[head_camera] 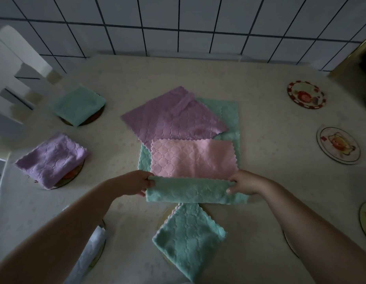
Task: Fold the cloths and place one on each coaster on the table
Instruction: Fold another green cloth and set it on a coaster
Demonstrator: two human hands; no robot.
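Both hands pinching green cloth ends

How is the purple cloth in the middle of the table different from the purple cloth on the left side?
The middle purple cloth lies spread open in one flat layer; the left purple cloth is folded into a thicker square. The middle one rests on a green cloth in the pile; the left one sits on a coaster. Both share the same purple colour and wavy edges.

A white tiled wall with dark grout runs behind the table's far edge. By its left edge stands what may be a white chair.
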